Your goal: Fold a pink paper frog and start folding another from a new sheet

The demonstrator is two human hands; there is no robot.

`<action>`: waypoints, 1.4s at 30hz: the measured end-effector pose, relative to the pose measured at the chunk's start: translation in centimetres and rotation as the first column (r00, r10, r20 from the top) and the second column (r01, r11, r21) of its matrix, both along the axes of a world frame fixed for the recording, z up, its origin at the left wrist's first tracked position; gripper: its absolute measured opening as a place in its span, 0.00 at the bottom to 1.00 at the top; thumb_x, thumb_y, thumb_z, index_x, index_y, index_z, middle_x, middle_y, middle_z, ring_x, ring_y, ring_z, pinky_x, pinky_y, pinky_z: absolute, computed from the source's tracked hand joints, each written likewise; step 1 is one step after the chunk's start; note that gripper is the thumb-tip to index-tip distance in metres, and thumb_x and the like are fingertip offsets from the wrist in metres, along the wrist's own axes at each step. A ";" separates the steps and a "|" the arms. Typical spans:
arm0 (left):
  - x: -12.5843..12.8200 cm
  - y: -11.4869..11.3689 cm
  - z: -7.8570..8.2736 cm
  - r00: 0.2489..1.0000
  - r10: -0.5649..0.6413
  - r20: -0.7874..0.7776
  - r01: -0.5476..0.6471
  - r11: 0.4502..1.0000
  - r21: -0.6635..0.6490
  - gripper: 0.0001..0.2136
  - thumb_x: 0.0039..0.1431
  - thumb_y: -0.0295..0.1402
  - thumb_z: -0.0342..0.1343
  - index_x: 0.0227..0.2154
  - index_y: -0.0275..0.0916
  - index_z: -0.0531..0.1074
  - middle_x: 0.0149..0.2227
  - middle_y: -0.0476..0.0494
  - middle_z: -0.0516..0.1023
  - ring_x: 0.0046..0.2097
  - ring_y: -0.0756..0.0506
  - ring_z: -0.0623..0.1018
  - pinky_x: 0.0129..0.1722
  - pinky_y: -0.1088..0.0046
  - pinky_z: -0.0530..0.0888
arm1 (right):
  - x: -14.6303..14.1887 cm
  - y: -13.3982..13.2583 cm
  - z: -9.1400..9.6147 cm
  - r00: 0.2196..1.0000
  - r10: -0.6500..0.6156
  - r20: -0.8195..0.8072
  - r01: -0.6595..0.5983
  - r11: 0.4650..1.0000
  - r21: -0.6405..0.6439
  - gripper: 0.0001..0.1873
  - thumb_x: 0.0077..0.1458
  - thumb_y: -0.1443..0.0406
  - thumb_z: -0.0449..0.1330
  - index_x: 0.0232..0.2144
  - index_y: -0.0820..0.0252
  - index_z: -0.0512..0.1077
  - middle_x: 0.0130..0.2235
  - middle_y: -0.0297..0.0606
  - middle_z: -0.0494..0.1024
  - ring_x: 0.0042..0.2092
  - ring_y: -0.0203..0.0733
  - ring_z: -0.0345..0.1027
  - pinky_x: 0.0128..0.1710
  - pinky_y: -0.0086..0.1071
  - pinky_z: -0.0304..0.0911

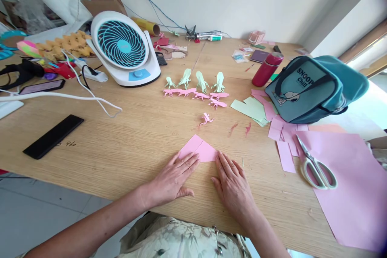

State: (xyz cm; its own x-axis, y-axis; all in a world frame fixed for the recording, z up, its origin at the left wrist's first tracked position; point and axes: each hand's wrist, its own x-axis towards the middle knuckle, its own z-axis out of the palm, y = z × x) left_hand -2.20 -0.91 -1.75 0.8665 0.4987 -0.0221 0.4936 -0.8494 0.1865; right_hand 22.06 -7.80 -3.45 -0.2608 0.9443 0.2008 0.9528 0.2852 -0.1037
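A folded piece of pink paper (197, 147) lies flat on the wooden table, a crease running across it. My left hand (175, 173) rests open on its left part, fingers stretched over the lower edge. At the paper's right corner, the fingertips of my right hand (231, 181) press down, the hand flat with its thumb apart. Just beyond the paper sits a small pink folded paper figure (206, 119). Behind it stand a row of pink paper figures (202, 96) and several pale green ones (201, 82).
At right lie scissors (316, 165) on a large pink sheet (356, 193), pink paper pieces (286, 155) and green paper (249, 109). A teal bag (305, 88) and red bottle (267, 68) stand behind. To the left are a white fan (123, 48) and a black flat case (53, 136).
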 end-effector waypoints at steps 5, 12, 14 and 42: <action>-1.9 -0.1 0.4 0.999 0.002 0.040 -0.004 0.999 0.048 0.40 0.63 0.57 0.42 0.69 0.36 0.43 0.68 0.33 0.56 0.70 0.38 0.54 0.67 0.55 0.52 | -0.1 -0.7 0.2 0.995 -0.096 0.001 0.096 0.995 0.039 0.27 0.65 0.64 0.50 0.64 0.70 0.58 0.65 0.55 0.63 0.63 0.57 0.59 0.58 0.51 0.57; -2.1 -0.8 0.3 0.983 0.038 0.182 -0.044 0.999 0.026 0.26 0.68 0.45 0.44 0.62 0.34 0.62 0.61 0.34 0.69 0.63 0.39 0.65 0.61 0.59 0.64 | -1.5 -0.3 1.1 1.000 -0.029 -0.005 0.030 0.996 0.080 0.23 0.64 0.69 0.50 0.61 0.65 0.62 0.60 0.53 0.70 0.55 0.56 0.65 0.50 0.47 0.63; -1.7 -1.1 0.5 0.973 0.086 0.213 -0.088 0.996 0.000 0.19 0.69 0.37 0.47 0.59 0.35 0.65 0.57 0.36 0.72 0.58 0.41 0.69 0.58 0.62 0.68 | -1.9 0.3 1.3 0.998 0.053 0.023 -0.054 0.997 0.060 0.24 0.62 0.73 0.50 0.60 0.65 0.64 0.59 0.51 0.70 0.55 0.54 0.64 0.49 0.45 0.63; -4.6 -7.3 -0.4 0.999 0.012 0.052 -0.018 0.992 0.122 0.31 0.61 0.50 0.54 0.65 0.46 0.58 0.66 0.41 0.61 0.67 0.35 0.55 0.66 0.53 0.48 | -2.0 -5.1 0.9 0.989 0.123 -0.087 -0.121 0.992 0.029 0.29 0.60 0.53 0.57 0.58 0.65 0.68 0.60 0.56 0.68 0.60 0.62 0.59 0.52 0.50 0.62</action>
